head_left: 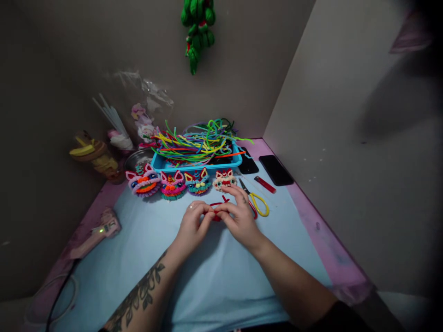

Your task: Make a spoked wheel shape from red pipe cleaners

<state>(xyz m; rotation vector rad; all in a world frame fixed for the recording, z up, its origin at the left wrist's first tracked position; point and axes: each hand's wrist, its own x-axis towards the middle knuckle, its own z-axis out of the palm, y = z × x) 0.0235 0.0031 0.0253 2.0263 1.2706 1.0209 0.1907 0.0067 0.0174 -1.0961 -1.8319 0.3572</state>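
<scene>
Both hands meet over the middle of the blue cloth, pinching a red pipe cleaner bent into a loop. My left hand grips it between thumb and forefinger, a ring on one finger. From the other side my right hand pinches the same red piece, its other fingers raised. Part of the piece is hidden by the fingertips. Just beyond stand several finished lion heads of fuzzy stems: a lilac one, a pink one, a teal one and a cream one. Scissors with yellow and red handles lie beside my right hand.
A blue tray heaped with colourful pipe cleaners stands at the back. To the right lie a red lighter and a black phone, with another dark phone by the tray. A pink glue gun with a cord rests left.
</scene>
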